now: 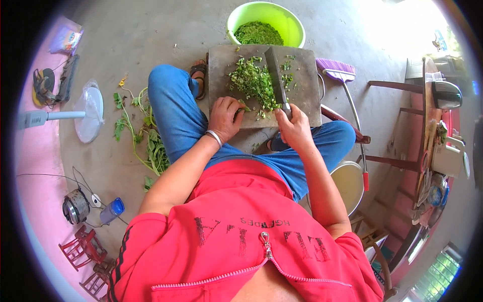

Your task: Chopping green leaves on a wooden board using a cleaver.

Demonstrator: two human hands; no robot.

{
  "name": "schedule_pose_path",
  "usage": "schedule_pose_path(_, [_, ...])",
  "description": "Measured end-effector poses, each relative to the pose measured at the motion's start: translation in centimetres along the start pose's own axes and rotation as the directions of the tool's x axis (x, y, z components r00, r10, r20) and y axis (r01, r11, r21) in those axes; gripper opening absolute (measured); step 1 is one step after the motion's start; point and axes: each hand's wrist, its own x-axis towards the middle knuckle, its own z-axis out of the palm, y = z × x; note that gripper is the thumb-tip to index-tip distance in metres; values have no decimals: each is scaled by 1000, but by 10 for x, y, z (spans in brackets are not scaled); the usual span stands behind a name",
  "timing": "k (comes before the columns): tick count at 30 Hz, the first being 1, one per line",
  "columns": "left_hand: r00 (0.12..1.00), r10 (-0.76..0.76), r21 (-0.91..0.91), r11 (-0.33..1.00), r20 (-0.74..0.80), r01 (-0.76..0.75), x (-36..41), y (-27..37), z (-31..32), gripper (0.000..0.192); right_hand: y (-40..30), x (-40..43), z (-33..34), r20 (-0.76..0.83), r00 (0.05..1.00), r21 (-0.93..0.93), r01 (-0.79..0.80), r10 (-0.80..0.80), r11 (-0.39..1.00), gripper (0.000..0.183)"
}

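A worn cutting board (222,83) lies before me with a heap of chopped greens (252,77) across its middle. My right hand (296,126) grips the handle of a kitchen knife (276,73). Its long dark blade points away from me, along the right side of the heap. Small green scraps lie beyond the blade. At the board's near left edge, my left hand (226,117) has its fingers curled around a small bunch of greens (244,107). Most of that bunch is hidden by the fingers. A pale bangle circles the left wrist.
Behind the board stands a green basin (292,26) holding chopped greens. Uncut leafy stems (156,149) lie on the floor by my left knee. A purple broom (337,70) and a bucket (345,185) are at right. Farther left stands a pedestal fan (89,113).
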Motion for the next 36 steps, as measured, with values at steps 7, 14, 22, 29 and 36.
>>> schedule_pose_path(7, [989, 140, -44, 989, 47, -138, -13, 5, -1, 16, -18, 4, -12, 265, 962, -240, 136, -70, 961, 40])
schedule_pose_path(14, [989, 73, -31, 997, 129, -70, -15, 10, -5, 18, -19, 40, 19, 317, 947, -91, -27, 55, 995, 39])
schedule_pose_path(22, [998, 28, -8, 1000, 60, -28, -14, 6, -4, 15, -18, 32, -25, 255, 962, 27, -108, 98, 994, 36])
schedule_pose_path(29, [995, -92, 39, 995, -26, 93, -11, -1, -12, 18, -6, 8, -82, 531, 836, -227, -16, 138, 974, 25])
schedule_pose_path(36, [998, -60, 60, 996, -20, 61, -5, 3, -5, 20, 9, 77, -93, 375, 917, -484, 317, -134, 816, 28])
